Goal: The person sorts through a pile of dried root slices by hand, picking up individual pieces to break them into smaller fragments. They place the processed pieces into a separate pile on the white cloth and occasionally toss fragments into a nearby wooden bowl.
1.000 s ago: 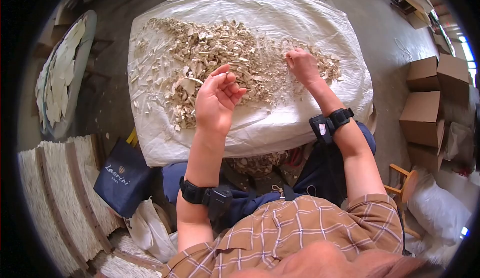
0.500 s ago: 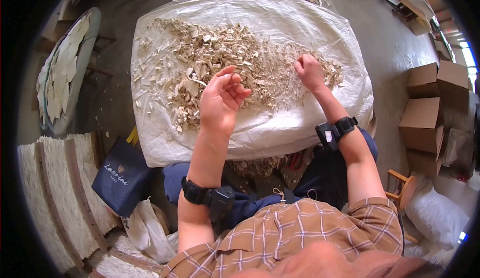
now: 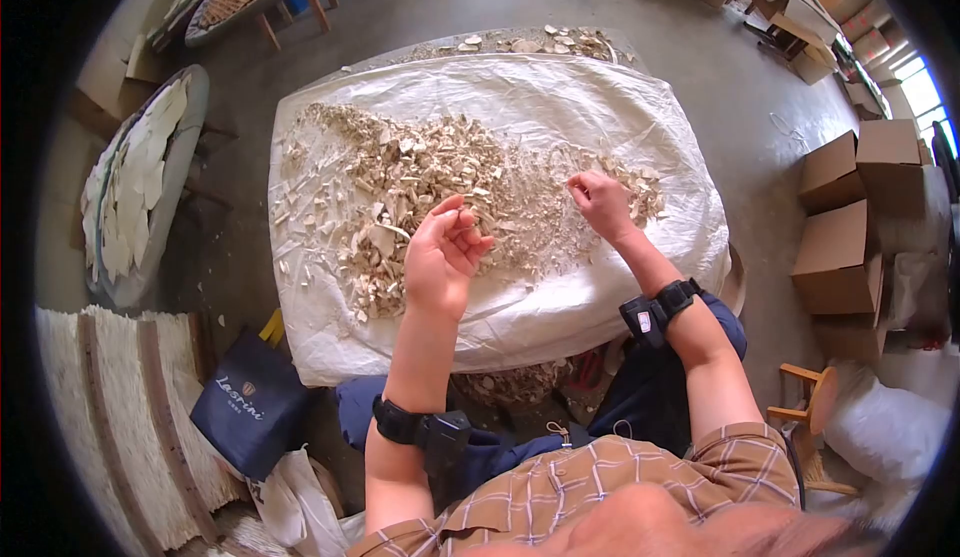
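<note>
A heap of dry, pale broken flakes (image 3: pixel 425 162) lies on a white cloth (image 3: pixel 540 327) spread over the table before me. My left hand (image 3: pixel 447 257) is raised over the near side of the heap, palm turned up, fingers curled in and the thumb close to the index finger. Whatever it pinches is too small to make out. To the right, my right hand (image 3: pixel 603 205) is closed in a pinch above a thinner scatter of small bits (image 3: pixel 640 192). Its fingertips hide anything between them.
More flakes lie along the table's far edge (image 3: pixel 530 45). On the left are a round tray of pale sheets (image 3: pixel 150 172) and a dark blue bag (image 3: pixel 250 407). Cardboard boxes (image 3: pixel 835 252), a wooden stool (image 3: pixel 822 400) and a white sack (image 3: pixel 890 417) stand on the right.
The view has tilted up, so the table sits lower in it. My right hand has shifted slightly left, toward the left hand. The left hand keeps much the same pose.
</note>
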Available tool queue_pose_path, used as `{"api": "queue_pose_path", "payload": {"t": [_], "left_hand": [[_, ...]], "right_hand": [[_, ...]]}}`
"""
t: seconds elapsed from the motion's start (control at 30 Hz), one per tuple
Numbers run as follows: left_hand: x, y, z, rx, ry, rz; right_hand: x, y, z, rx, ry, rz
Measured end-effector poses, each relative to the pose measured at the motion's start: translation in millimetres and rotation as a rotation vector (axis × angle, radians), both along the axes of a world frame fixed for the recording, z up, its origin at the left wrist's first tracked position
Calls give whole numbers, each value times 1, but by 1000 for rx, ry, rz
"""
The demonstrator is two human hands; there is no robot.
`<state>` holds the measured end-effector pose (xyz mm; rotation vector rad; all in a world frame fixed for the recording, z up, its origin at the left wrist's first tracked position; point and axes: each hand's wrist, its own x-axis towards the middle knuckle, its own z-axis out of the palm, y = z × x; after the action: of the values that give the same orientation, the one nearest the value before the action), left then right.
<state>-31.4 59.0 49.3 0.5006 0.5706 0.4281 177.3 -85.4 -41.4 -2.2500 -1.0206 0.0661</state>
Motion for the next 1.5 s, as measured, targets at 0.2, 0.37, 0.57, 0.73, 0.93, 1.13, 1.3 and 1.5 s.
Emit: {"api": "queue_pose_path", "payload": {"t": [0.2, 0.37, 0.57, 0.73, 0.93, 1.13, 1.3, 1.5], "left_hand": [[-5, 5, -1, -22, -7, 21], [-7, 7, 0, -30, -32, 30], [-8, 6, 0, -20, -38, 8], [-7, 7, 2, -24, -36, 33], [-3, 7, 3, -24, -41, 29], [1, 7, 4, -11, -73, 39], [1, 2, -7, -21, -49, 5], [6, 3, -6, -10, 7, 22]], "right_hand": [[0, 14, -15, -86, -139, -5], [0, 15, -13, -142, -219, 15], [-4, 18, -12, -186, -243, 7], [5, 14, -18, -52, -138, -33], [6, -4, 8, 128, 399, -226], [-54, -35, 64, -139, 803, 328], [-119, -35, 43, -289, 714, 893], [-92, -35, 51, -379, 452, 772]]}}
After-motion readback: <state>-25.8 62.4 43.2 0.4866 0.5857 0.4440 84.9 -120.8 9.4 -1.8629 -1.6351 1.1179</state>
